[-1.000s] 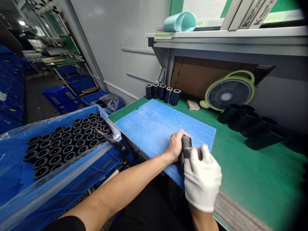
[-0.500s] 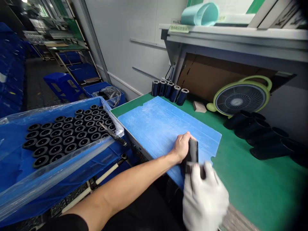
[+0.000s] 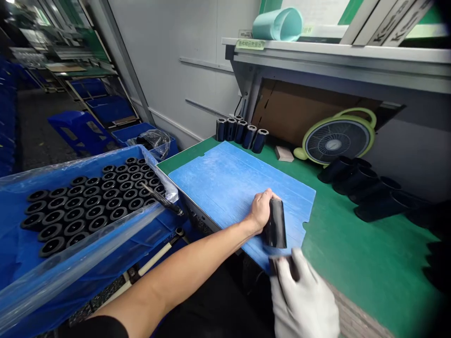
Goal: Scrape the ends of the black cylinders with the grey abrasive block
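My bare left hand (image 3: 261, 210) is wrapped round the upper side of a glossy black cylinder (image 3: 276, 225), which it holds over the near edge of a blue sheet (image 3: 225, 178). Just below, nearer to me, my right hand (image 3: 305, 295) wears a white glove and is closed on a small dark block (image 3: 276, 264). A narrow gap separates the block from the cylinder's lower end. The blue sheet lies on a green table top (image 3: 338, 244).
Left of the table, a blue crate (image 3: 17, 188) lined with clear plastic holds several black cylinders with ringed ends. More dark cylinders (image 3: 260, 141) stand at the table's back. On the right are a green-rimmed fan (image 3: 334, 143) and several black tubes (image 3: 384, 204).
My right hand has moved down, so the dark block is now apart from the cylinder and more of the cylinder shows. The whole view has shifted slightly.
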Available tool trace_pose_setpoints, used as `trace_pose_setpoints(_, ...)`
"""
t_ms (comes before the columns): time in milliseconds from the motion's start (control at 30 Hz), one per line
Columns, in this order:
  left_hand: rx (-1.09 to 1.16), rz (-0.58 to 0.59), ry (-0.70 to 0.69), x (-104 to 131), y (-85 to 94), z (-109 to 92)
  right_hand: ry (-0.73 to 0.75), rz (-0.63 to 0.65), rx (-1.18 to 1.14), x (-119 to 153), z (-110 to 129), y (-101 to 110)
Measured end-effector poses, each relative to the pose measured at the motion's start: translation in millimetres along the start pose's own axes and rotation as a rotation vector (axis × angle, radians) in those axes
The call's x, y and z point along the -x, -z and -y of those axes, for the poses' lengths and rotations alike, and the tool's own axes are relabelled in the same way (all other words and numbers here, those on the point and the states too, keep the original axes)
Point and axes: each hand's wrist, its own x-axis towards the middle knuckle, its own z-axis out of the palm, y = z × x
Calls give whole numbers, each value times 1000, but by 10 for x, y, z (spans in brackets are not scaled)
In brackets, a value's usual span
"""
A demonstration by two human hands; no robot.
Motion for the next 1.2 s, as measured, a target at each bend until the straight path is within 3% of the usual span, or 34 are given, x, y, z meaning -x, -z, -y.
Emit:
trace_pose_setpoints(100,28,6,27,31,-1,3,-142,-123,17,554,-162,-13)
trace_pose_setpoints(200,62,16,23,52,0,-2,-301,-114,-27,720,-132,-19)
trace_pose_setpoints(267,61,25,18,55,-1,-9,-289,-104,-52,578,-17,-22)
trace_pose_setpoints(367,-2,27,-6,41,1,-20,-240,-71,-62,101,147,-20)
trace_pose_setpoints(467,-86,23,-68,15,13,-28,-253,-29,-25,-423,193,-3)
trace_pose_setpoints(533,-104,30,-90,1,18,-29,-264,-53,10,-605,179,16)
trace_pose_setpoints(667,-103,38,-74,-16,6,-11,-179,-47,17,-523,159,66)
trace_pose_setpoints(767,-109,52,-73,-24,3,1,-193,-28,47,-477,153,86)
trace_pose_setpoints(967,-110,61,-76,-11,13,-18,-121,4,36,-487,91,9)
trace_pose_setpoints(1133,-126,46,-102,21,27,-31,-114,-129,-185,-843,-422,-6)
trace_pose_setpoints(1200,-110,59,-83,34,24,-39,-239,-267,-238,-843,-622,46)
